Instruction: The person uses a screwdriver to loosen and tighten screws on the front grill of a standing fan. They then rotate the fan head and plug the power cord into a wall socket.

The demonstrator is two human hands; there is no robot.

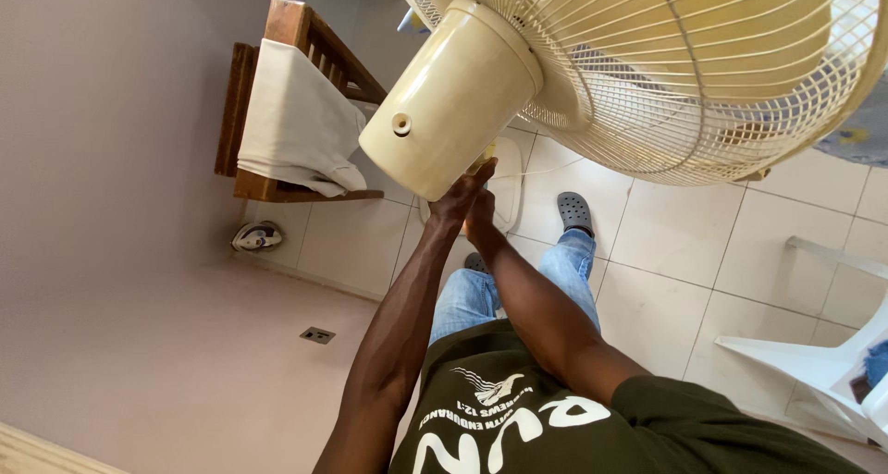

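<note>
Glossy cream plastic fan housing (450, 99), wire grille (703, 76), wooden chair (296, 39)

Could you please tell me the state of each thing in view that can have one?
Fan: tilted, blades blurred behind the grille; whether spinning, cannot tell.
Left hand: reaching under the motor housing, touching it.
Right hand: beneath the housing, grip hidden.
Wooden chair: draped with white cloth.
Clothes iron: resting on the floor.
</note>
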